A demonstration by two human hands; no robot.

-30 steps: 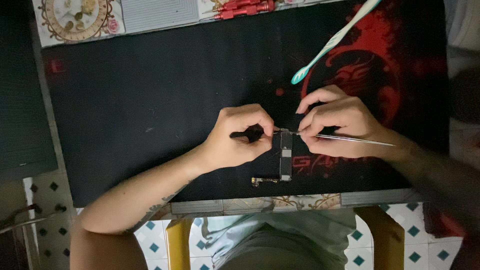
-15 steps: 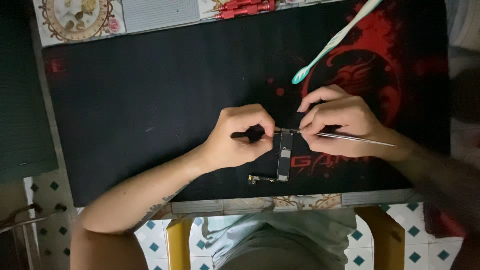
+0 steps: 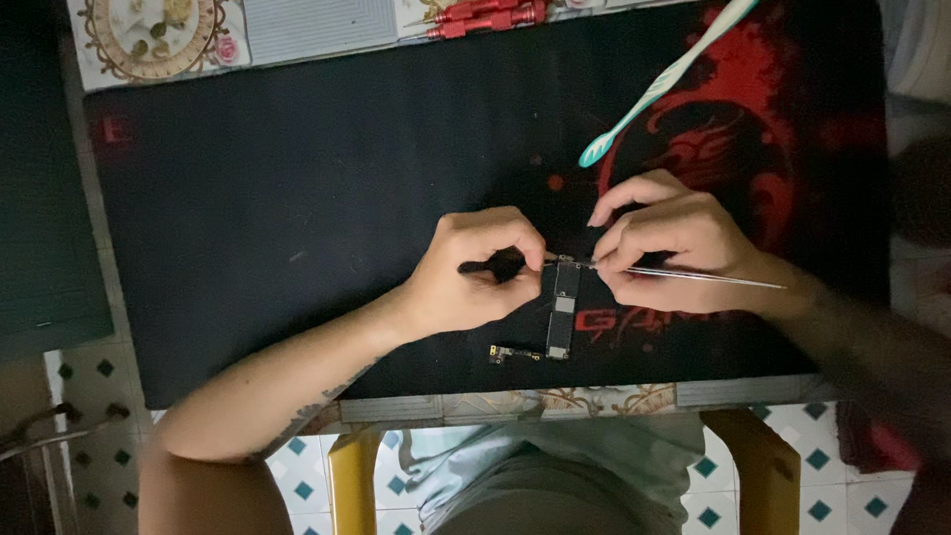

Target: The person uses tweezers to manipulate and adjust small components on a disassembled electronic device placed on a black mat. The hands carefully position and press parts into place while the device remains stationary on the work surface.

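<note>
A narrow dark circuit board [image 3: 563,312] lies on a black mat with a red dragon print [image 3: 297,198], near the mat's front edge. A small loose part [image 3: 507,354] sits at the board's lower left. My left hand [image 3: 474,269] pinches a black-handled tool whose tip meets the board's top end. My right hand [image 3: 669,243] grips thin metal tweezers [image 3: 708,278], their points at the same top end of the board. Fingers of both hands hide the exact contact spot.
A teal and white toothbrush [image 3: 664,84] lies diagonally on the mat at the upper right. Red screwdrivers [image 3: 485,14] and a patterned dish of small parts [image 3: 154,35] rest beyond the mat's far edge. A yellow stool [image 3: 352,476] and tiled floor show below.
Both hands and the board stay in almost the same place; only a slight shift of the fingers at the board's top end.
</note>
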